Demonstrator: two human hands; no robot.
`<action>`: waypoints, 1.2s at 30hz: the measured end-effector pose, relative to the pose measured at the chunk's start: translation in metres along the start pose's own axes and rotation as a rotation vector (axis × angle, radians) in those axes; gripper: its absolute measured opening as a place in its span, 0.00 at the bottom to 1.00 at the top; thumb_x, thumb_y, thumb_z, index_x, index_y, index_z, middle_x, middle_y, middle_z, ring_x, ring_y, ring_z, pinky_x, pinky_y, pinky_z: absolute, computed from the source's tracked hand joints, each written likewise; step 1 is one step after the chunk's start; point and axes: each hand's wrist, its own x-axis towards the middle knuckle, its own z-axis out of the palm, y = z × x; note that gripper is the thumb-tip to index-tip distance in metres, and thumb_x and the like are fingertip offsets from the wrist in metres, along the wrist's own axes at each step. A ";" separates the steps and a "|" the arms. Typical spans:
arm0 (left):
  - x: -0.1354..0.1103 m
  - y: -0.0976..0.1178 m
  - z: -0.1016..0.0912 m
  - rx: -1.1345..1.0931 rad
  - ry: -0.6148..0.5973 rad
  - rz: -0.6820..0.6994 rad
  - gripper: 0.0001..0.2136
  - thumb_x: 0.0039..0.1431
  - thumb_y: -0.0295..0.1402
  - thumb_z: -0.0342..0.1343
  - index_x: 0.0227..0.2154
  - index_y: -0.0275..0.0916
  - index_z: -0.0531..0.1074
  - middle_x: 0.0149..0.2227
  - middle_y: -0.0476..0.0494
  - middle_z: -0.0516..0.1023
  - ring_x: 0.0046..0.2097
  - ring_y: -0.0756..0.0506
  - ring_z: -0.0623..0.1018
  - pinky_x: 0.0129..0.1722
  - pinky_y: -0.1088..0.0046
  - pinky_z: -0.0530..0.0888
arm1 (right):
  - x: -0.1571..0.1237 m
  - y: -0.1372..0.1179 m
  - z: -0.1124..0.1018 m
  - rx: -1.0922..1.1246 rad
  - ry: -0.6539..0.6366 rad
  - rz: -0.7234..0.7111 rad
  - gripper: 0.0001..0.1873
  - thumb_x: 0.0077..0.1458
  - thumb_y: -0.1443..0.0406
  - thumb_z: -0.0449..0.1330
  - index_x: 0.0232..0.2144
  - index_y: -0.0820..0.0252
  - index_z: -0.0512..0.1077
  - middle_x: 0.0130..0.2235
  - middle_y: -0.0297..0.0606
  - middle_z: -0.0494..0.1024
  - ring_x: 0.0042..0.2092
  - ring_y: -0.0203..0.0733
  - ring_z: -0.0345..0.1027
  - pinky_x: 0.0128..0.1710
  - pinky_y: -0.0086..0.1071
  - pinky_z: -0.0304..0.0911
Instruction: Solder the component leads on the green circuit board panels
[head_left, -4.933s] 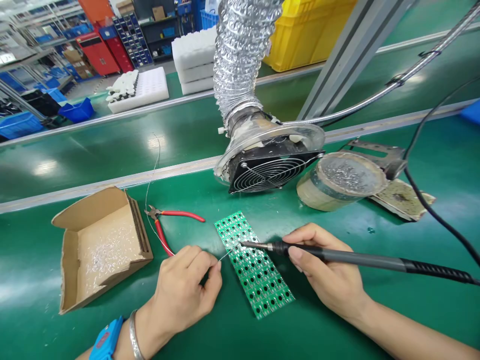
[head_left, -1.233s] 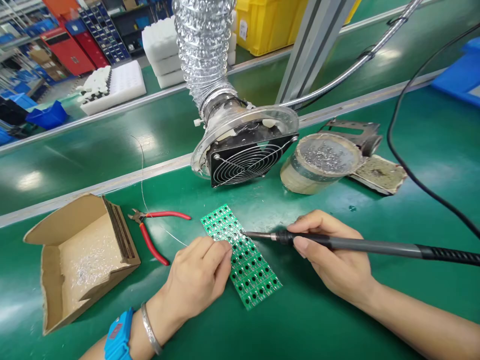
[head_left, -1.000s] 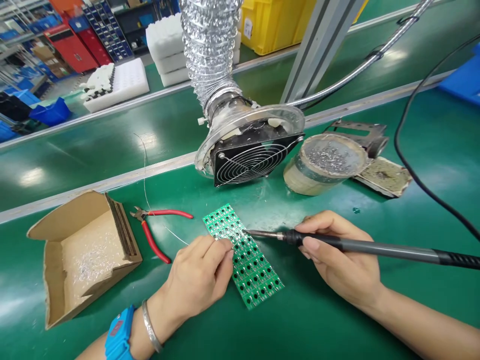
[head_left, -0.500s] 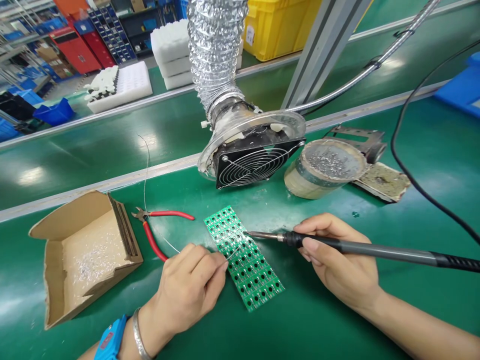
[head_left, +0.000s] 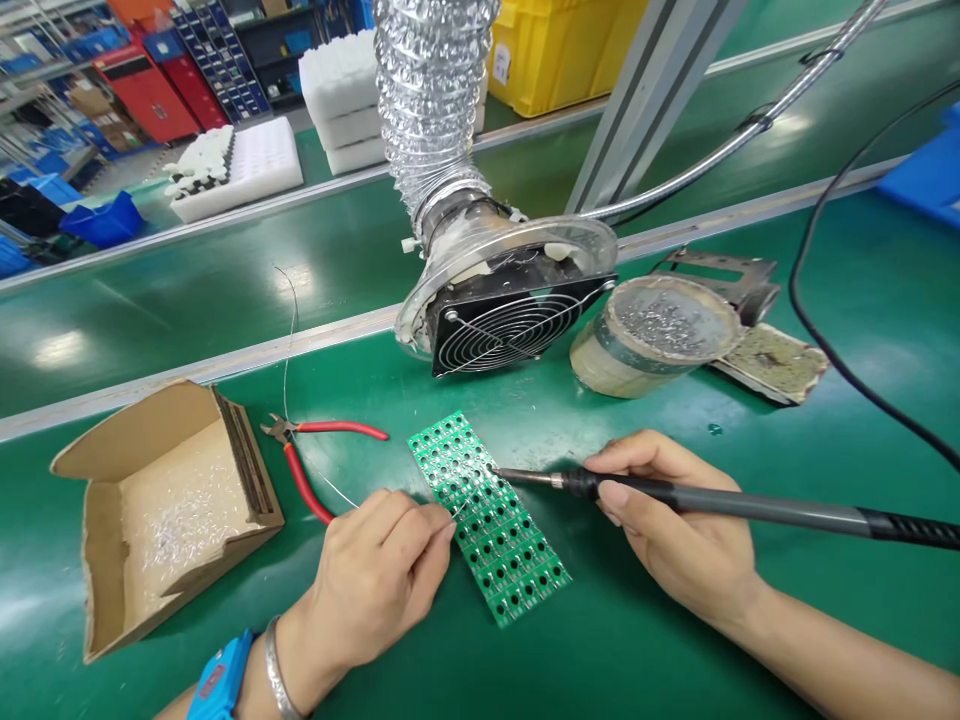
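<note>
The bench (head_left: 450,680) is crossed by a circuit board (head_left: 498,532), slanted lengthwise from far left to near right between both hands.
The soldering iron (head_left: 780,510) is gripped in the right hand (head_left: 679,535), its tip held at the board's right long edge, contact being unclear; by the left hand (head_left: 382,575), the nearer one, just beside the left long edge, a thin wire (head_left: 330,481) is pinched, its end extended over the board, short of the tip.

A red-marked blue band (head_left: 225,676) and a silvery bangle (head_left: 274,668) circle the left wrist (head_left: 298,640).
</note>
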 end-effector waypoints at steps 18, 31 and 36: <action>0.011 0.004 0.007 0.019 0.004 0.009 0.01 0.61 0.26 0.56 0.35 0.38 0.71 0.26 0.50 0.72 0.27 0.50 0.71 0.27 0.73 0.67 | -0.001 0.001 -0.001 0.017 -0.021 -0.003 0.02 0.54 0.65 0.63 0.33 0.54 0.75 0.23 0.31 0.70 0.23 0.35 0.58 0.22 0.30 0.51; 0.013 0.003 0.009 0.024 0.022 0.014 0.01 0.60 0.27 0.57 0.34 0.37 0.72 0.26 0.50 0.71 0.27 0.50 0.70 0.26 0.73 0.66 | -0.001 0.004 -0.001 0.023 -0.015 -0.020 0.02 0.55 0.65 0.63 0.33 0.54 0.75 0.22 0.30 0.68 0.22 0.33 0.56 0.21 0.29 0.50; 0.012 0.004 0.009 0.028 0.023 0.019 0.01 0.61 0.27 0.56 0.35 0.37 0.72 0.26 0.50 0.71 0.27 0.50 0.70 0.25 0.73 0.66 | 0.000 0.002 0.000 0.015 -0.011 -0.011 0.02 0.54 0.65 0.63 0.33 0.54 0.75 0.23 0.30 0.70 0.23 0.33 0.58 0.21 0.29 0.51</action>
